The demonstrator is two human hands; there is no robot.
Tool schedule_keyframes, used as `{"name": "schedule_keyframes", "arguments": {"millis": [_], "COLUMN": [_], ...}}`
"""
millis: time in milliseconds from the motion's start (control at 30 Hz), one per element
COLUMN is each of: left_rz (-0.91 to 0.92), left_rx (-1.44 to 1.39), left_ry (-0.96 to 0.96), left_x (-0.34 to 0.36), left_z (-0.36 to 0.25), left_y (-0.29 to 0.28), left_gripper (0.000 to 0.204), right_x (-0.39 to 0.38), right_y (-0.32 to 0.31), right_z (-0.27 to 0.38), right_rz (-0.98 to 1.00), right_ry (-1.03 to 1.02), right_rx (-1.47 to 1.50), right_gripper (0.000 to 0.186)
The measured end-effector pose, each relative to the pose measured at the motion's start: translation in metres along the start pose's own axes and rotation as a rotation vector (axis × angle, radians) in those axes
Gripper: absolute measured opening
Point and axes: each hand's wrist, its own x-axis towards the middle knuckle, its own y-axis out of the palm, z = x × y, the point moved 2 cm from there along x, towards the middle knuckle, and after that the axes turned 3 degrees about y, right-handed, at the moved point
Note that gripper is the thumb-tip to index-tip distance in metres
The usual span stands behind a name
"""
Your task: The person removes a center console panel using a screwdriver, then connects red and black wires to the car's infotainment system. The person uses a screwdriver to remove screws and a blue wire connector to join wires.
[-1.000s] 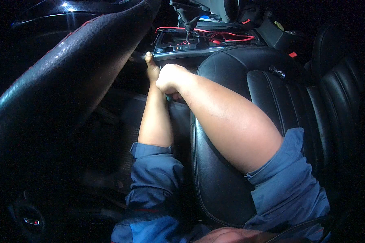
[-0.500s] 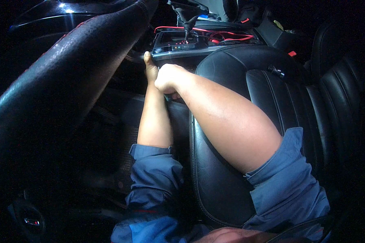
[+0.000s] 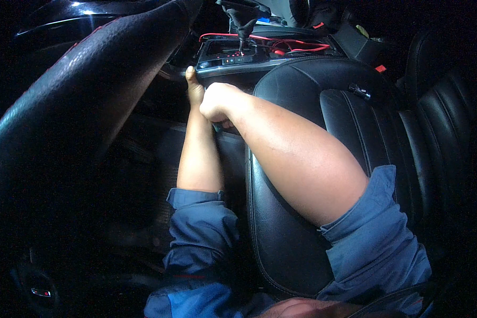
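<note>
Both arms, in rolled blue sleeves, reach into the car beside the centre console (image 3: pixel 230 68). My left hand (image 3: pixel 195 91) is at the console's lower side, its thumb pointing up; its other fingers are hidden. Just right of it, my right hand (image 3: pixel 217 100) is closed in a fist, brightly lit. A small dark greenish bit (image 3: pixel 217 127) shows under the right hand, too little of it to name. The black leather seat (image 3: pixel 286 95) lies close by on the right, partly under my right forearm.
The steering wheel rim (image 3: pixel 90 79) crosses the upper left. A gear lever (image 3: pixel 242 29) stands on the console, with a red cable (image 3: pixel 307 47) beside it. On the seat lies a small dark and shiny object (image 3: pixel 360 92). The footwell is very dark.
The whole view has shifted slightly. Both hands keep nearly the same place and pose against the console.
</note>
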Motion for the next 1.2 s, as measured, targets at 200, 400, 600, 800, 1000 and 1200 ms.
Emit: {"name": "schedule_keyframes", "arguments": {"millis": [200,400,600,800,1000,1200], "left_rz": [-0.022,-0.039,0.09,0.026,-0.04,-0.23], "left_rx": [0.0,-0.008,-0.072,-0.014,0.136,0.221], "left_ry": [0.028,0.031,-0.035,-0.003,0.086,0.053], "left_x": [-0.004,-0.017,-0.017,-0.025,-0.048,-0.045], "left_z": [-0.005,-0.007,-0.009,-0.008,-0.019,-0.02], "left_y": [0.007,0.019,0.024,0.023,0.048,0.054], "left_gripper": [0.073,0.069,0.073,0.075,0.078,0.084], "right_x": [0.001,0.007,0.008,-0.034,-0.09,-0.265], "right_y": [-0.002,0.003,0.001,-0.014,0.003,0.0], "right_z": [-0.003,-0.003,-0.002,0.006,0.006,-0.055], "right_rz": [0.005,0.012,-0.037,-0.259,-0.544,-0.48], "right_ry": [-0.018,-0.012,-0.068,-0.053,-0.268,-0.213], "right_rx": [0.035,0.041,0.019,-0.02,-0.118,-0.052], "right_gripper": [0.025,0.025,0.027,0.033,0.032,0.031]}}
